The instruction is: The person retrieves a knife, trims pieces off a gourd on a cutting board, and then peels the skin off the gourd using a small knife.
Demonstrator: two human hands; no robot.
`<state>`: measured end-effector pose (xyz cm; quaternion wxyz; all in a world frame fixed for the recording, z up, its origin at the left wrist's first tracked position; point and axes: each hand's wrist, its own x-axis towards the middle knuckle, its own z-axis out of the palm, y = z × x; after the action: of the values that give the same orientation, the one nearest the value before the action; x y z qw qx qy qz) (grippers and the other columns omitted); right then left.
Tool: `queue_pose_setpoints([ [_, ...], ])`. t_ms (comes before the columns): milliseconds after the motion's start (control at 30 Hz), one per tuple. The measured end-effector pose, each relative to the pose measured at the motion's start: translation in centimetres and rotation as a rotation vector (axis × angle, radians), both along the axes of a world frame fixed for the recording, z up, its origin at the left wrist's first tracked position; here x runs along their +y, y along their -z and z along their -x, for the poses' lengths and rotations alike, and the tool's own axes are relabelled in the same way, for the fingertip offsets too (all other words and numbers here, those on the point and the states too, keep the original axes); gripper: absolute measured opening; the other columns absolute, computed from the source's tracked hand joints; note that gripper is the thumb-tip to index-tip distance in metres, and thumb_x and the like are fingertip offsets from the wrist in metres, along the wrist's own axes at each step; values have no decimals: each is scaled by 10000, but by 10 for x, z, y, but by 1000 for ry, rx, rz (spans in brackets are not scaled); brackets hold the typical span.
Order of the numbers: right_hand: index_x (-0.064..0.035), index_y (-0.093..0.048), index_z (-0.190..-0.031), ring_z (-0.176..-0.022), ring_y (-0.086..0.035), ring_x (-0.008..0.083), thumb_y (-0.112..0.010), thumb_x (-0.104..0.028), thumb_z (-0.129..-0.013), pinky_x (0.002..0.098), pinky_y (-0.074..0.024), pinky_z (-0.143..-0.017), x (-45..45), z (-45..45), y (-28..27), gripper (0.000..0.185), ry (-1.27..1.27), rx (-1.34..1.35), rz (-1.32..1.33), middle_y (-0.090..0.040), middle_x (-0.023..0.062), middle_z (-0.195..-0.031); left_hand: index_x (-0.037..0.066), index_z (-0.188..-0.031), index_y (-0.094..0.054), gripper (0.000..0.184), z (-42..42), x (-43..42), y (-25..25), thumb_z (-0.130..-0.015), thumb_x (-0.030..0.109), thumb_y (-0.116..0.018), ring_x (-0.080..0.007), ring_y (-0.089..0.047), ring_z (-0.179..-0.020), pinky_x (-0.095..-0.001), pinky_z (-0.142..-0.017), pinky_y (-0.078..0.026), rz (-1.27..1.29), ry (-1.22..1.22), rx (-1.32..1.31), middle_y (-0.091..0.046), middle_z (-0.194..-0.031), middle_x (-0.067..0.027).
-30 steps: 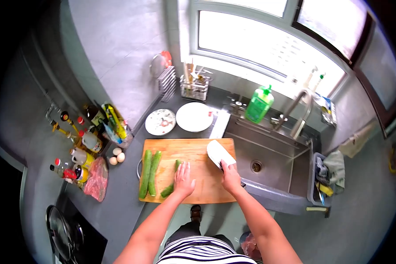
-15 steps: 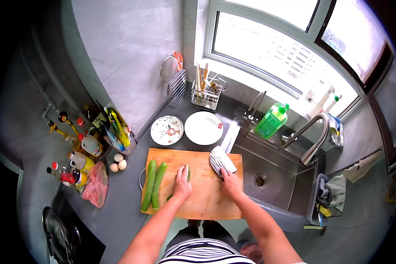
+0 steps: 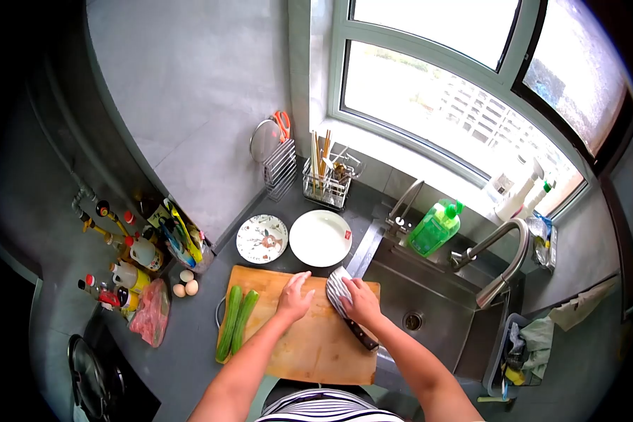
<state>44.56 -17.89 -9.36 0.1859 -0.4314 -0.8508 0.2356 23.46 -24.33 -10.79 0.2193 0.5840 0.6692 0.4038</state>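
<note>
My left hand (image 3: 295,299) hovers over or rests on the wooden cutting board (image 3: 309,348), fingers stretched out, with nothing visible in it. My right hand (image 3: 361,302) is closed on a kitchen knife (image 3: 337,287) at the board's right side. The knife's wide blade points away from me and mirrors stripes, while its dark riveted handle sticks out below the hand toward me. Two long green cucumbers (image 3: 244,320) lie side by side along the board's left edge, left of my left hand. Whatever is under my left palm is hidden.
Behind the board stand a patterned plate (image 3: 261,239) and a white plate (image 3: 321,238). A steel sink (image 3: 429,281) with a faucet (image 3: 503,260) borders the right. Several eggs (image 3: 191,287), a pink bag (image 3: 151,313) and bottles (image 3: 144,252) stand left. A utensil rack (image 3: 327,184) is at the back.
My left hand has opened; the green piece seen at its fingers is no longer visible. My right hand's hold has shifted, and the knife's handle now shows. The view has tilted up somewhat.
</note>
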Motion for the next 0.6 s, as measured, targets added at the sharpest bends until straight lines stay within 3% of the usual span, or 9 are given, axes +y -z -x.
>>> queue_pose_setpoints([
  [133,-43,-478,-1295,-1154,-500,362,-655,-171,-806,396,-421,-968,38,31,-11,535,-13,82,-69,-508,185,-1274,4,-1176,-583,410,5,28,-24,-791,130,-652,-345,-557,-1099,-387,-956,-445,-25,69,-58,-575,-1188,-192],
  [400,10,-460,-1295,-1232,-441,403,-651,-133,-803,413,-385,-1021,121,92,-34,547,59,196,-145,-450,235,-1332,9,-1208,-560,442,49,105,-48,-791,123,-653,-360,-552,-1099,-389,-950,-449,-161,139,-5,-561,-1199,-208],
  [533,38,-480,-1264,-1241,-431,412,-620,-102,-802,423,-368,-1035,188,134,-48,502,143,396,-108,-431,250,-1348,-8,-1205,-555,445,59,165,-62,-779,73,-656,-350,-556,-1108,-383,-958,-442,-233,165,-51,-575,-1189,-191],
  [600,44,-496,-1239,-1248,-417,428,-612,-103,-798,452,-354,-1041,236,152,-53,479,254,231,-378,-414,267,-1357,-13,-1204,-550,451,65,204,-67,-771,54,-654,-348,-562,-1102,-380,-955,-445,-286,211,-75,-572,-1192,-192],
])
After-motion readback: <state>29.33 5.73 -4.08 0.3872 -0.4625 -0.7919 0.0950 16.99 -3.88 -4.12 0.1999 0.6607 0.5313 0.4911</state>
